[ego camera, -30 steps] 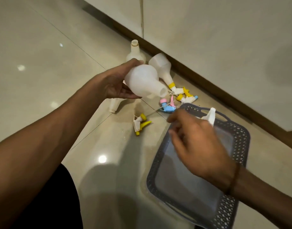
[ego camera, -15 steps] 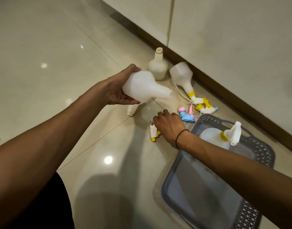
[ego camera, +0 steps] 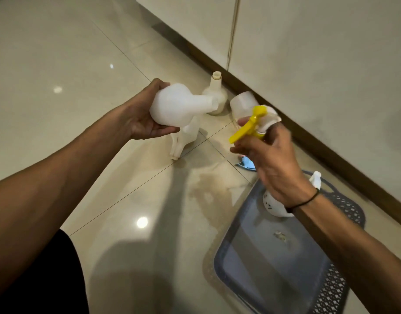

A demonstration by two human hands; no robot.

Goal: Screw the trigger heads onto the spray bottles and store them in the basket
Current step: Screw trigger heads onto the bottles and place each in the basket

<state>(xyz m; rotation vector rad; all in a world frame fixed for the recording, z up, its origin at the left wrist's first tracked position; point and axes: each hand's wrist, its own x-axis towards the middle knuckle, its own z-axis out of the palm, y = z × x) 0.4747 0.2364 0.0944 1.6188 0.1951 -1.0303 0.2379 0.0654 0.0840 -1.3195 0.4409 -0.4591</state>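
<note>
My left hand grips a white spray bottle on its side, its open neck pointing right. My right hand holds a white trigger head with a yellow lever in the air, a short way right of that neck. A grey basket lies on the floor at lower right with one assembled bottle in it, partly hidden by my wrist. Three more white bottles are on the floor: one upright, one lying under my left hand, one behind the trigger head.
A blue trigger head peeks out from under my right hand. The wall with its brown skirting runs diagonally behind the bottles. The floor is glossy beige tile. My dark-clothed knee is at lower left.
My right hand has lifted the yellow-lever trigger head off the floor and brought it up toward the neck of the bottle in my left hand. The camera has shifted.
</note>
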